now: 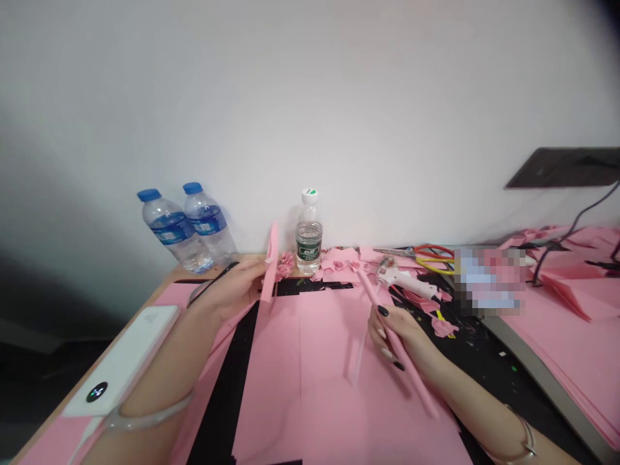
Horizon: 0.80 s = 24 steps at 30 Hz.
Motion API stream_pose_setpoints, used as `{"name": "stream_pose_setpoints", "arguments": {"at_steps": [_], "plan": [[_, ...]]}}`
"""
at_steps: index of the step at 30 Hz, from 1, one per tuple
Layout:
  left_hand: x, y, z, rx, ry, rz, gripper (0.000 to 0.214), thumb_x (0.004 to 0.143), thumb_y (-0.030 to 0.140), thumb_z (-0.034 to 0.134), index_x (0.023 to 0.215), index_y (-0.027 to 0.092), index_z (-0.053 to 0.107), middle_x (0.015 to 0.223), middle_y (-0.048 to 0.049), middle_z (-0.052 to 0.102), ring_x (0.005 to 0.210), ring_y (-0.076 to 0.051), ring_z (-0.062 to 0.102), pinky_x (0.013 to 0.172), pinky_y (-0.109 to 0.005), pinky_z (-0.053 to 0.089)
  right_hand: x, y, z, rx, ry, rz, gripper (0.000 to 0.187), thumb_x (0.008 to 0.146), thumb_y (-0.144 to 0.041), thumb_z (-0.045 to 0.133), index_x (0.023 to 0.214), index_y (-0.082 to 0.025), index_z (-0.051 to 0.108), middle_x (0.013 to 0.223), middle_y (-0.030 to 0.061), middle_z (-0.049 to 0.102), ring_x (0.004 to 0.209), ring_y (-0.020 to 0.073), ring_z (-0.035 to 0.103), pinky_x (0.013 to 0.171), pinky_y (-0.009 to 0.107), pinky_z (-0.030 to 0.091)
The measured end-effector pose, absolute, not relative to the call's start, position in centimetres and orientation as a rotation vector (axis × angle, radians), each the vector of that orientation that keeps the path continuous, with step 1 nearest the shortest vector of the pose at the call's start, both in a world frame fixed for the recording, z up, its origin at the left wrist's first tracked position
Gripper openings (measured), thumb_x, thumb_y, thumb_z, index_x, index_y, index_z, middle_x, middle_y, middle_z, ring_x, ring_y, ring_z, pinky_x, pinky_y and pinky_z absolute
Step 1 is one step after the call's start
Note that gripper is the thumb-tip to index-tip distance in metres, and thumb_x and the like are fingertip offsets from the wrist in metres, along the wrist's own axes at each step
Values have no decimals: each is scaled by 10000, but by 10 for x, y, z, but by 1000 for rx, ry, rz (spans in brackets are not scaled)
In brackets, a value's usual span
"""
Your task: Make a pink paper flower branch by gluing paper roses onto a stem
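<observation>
My left hand (241, 282) is closed on a folded strip of pink paper (271, 265), held upright near the back of the table. In my right hand (394, 329) is a long, thin rolled pink paper tube (411, 371), slanting from back left to front right. A thin, pale, blurred line shows beside the right fingers; I cannot tell what it is. Below both hands lie large sheets of pink paper (310, 413) on a black mat. Small pink paper flowers (285, 266) sit just behind the left hand. A white glue gun (409, 282) lies behind the right hand.
A green-labelled water bottle (309, 236) stands at the back, with two blue-capped bottles (206, 223) to its left. Scissors with red and yellow handles (433, 261) lie at back right. A white power bank (126, 361) is beside my left forearm. Pink paper (557, 349) is stacked at right.
</observation>
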State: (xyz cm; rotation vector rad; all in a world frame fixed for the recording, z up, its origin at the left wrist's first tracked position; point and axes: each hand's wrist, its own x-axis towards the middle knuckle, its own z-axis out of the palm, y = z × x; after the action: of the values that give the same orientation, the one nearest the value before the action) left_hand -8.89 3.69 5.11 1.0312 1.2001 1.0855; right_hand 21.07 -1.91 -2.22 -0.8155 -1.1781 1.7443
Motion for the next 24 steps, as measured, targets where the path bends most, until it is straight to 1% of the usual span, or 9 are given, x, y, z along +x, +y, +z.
{"name": "stream_pose_setpoints", "arguments": {"at_steps": [2, 4, 7, 9, 11, 14, 16, 20, 24], "plan": [[-77, 34, 48, 967, 1120, 1075, 184, 786, 306, 730, 893, 156, 735, 783, -54, 672, 648, -148, 592, 544, -225, 495, 211, -20, -21, -881, -1234, 1737, 386, 899, -528, 605, 769, -165, 590, 404, -60, 473, 312, 66, 308, 343, 191, 223], [-65, 31, 44, 918, 1055, 1094, 215, 792, 344, 734, 890, 153, 712, 784, -37, 648, 635, -124, 560, 565, -222, 496, 211, -21, -19, -918, -1289, 1738, 374, 894, -510, 620, 929, -138, 646, 398, -74, 466, 315, 64, 302, 358, 189, 219], [-47, 26, 33, 866, 997, 1183, 222, 775, 345, 764, 849, 167, 653, 701, 23, 561, 574, -80, 479, 552, -190, 454, 210, -23, -19, -930, -1339, 1789, 444, 888, -490, 631, 1134, -120, 649, 393, -95, 432, 320, 66, 292, 363, 188, 203], [-36, 24, 25, 844, 979, 1250, 234, 778, 354, 767, 837, 174, 631, 702, 37, 540, 589, -74, 476, 581, -187, 458, 210, -23, -21, -934, -1350, 1857, 487, 886, -482, 638, 1214, -122, 635, 406, -95, 430, 330, 73, 303, 356, 188, 216], [-27, 21, 17, 831, 974, 1297, 251, 778, 377, 765, 814, 173, 624, 706, 37, 540, 606, -78, 485, 594, -191, 465, 210, -24, -24, -937, -1326, 1924, 527, 874, -495, 649, 1248, -123, 630, 452, -84, 457, 341, 75, 325, 342, 191, 247], [-14, 17, 7, 808, 988, 1337, 271, 764, 384, 775, 849, 169, 633, 762, 21, 584, 663, -94, 535, 627, -204, 488, 210, -23, -27, -934, -1285, 1963, 541, 867, -508, 658, 1244, -121, 644, 514, -75, 476, 348, 66, 336, 333, 195, 270], [-7, 14, 4, 796, 989, 1364, 276, 764, 378, 775, 875, 172, 630, 797, 16, 604, 684, -94, 550, 635, -199, 489, 210, -23, -26, -925, -1295, 1977, 511, 877, -486, 656, 1235, -122, 655, 516, -79, 458, 355, 63, 324, 333, 191, 262], [0, 6, 3, 776, 977, 1428, 251, 788, 338, 764, 923, 188, 615, 782, 42, 575, 667, -74, 519, 620, -172, 467, 212, -23, -25, -920, -1310, 1983, 446, 910, -443, 631, 1225, -129, 672, 533, -81, 417, 393, 57, 287, 367, 193, 243], [-2, -1, 4, 767, 937, 1524, 214, 820, 314, 740, 947, 206, 607, 827, 42, 589, 681, -74, 520, 638, -179, 477, 213, -25, -21, -907, -1339, 2014, 482, 899, -473, 642, 1245, -139, 668, 566, -72, 397, 444, 69, 309, 412, 201, 260]]}}
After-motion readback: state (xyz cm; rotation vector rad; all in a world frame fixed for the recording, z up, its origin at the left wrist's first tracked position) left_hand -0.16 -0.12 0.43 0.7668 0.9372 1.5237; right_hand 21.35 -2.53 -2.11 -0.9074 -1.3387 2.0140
